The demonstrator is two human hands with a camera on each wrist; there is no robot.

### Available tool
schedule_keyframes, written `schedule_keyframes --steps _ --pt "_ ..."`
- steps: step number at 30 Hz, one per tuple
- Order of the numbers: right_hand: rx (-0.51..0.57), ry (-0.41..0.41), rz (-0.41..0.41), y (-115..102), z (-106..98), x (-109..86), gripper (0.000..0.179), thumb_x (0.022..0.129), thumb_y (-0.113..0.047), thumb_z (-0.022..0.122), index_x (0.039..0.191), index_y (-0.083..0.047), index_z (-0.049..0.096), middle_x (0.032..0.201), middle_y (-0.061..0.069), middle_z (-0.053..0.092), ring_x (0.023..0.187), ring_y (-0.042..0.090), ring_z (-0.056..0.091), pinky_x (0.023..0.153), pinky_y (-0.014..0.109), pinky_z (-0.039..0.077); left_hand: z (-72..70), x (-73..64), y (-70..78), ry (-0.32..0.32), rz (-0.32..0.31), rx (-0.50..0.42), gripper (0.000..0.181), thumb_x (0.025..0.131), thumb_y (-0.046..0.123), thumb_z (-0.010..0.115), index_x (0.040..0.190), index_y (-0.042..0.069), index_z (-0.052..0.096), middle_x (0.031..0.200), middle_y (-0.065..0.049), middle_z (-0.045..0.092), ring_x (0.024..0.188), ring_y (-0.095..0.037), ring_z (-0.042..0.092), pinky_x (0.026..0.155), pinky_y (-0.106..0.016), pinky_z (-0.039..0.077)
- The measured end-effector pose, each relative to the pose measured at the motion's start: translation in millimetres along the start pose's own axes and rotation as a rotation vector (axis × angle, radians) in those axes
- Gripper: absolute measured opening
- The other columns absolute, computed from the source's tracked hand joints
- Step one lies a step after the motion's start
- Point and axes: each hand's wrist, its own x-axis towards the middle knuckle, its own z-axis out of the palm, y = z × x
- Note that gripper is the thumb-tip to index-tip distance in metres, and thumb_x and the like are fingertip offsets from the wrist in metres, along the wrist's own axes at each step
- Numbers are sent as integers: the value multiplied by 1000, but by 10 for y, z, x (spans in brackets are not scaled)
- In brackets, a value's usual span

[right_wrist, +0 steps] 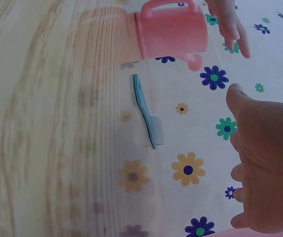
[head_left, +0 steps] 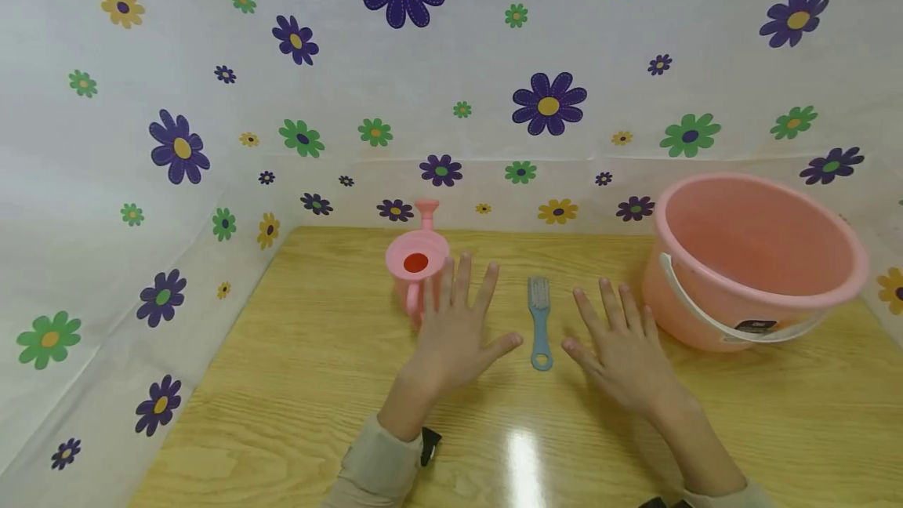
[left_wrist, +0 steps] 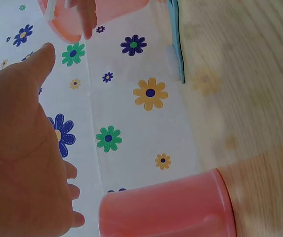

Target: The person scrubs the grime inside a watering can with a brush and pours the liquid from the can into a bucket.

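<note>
My left hand (head_left: 455,339) is spread, palm down, over the wooden table, its fingers overlapping the pink watering can (head_left: 407,249) in the head view. My right hand (head_left: 628,359) is spread the same way, just left of the pink bucket (head_left: 705,320). Between both hands lies a blue brush (head_left: 540,328) with pale bristles pointing up and its holed handle end toward me. Neither hand holds anything. In the right wrist view the brush (right_wrist: 143,111) rests bristles up on the table, and the watering can (right_wrist: 173,32) stands upright beyond it.
The bucket's white handle (head_left: 694,308) hangs down its front side. Behind and to the left of the wooden table (head_left: 296,406) hangs a white sheet (head_left: 331,85) printed with purple, green and yellow flowers. Light glares off the table's front part.
</note>
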Motion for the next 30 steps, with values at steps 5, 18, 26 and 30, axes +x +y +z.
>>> schedule_keyframes --steps 5,18,26,30 --pt "3 3 5 9 15 11 72 104 -55 36 159 -14 16 163 22 -5 149 44 -10 111 73 7 -33 -13 -100 46 -39 -43 99 91 71 48 160 17 3 164 -20 -9 150 -42 -12 116 -64 2" --pt "2 -16 12 24 24 10 72 104 -55 35 159 -13 15 163 23 -5 148 47 -6 111 73 7 -165 -19 -463 147 -85 -152 108 86 64 64 159 12 4 163 -22 -6 150 -44 -3 114 -68 6" --pt "28 -24 16 31 40 7 72 104 -55 36 159 -14 15 163 24 -3 148 49 -5 110 74 7 -212 -21 -713 427 -86 -319 105 76 41 82 151 11 15 153 -19 20 135 -41 27 104 -63 30" --pt "26 -27 19 34 59 19 72 103 -55 36 159 -15 15 163 24 -1 148 49 -5 110 74 7 -206 -50 -857 479 -130 -386 108 75 40 84 149 8 12 149 -23 21 133 -41 26 105 -63 28"
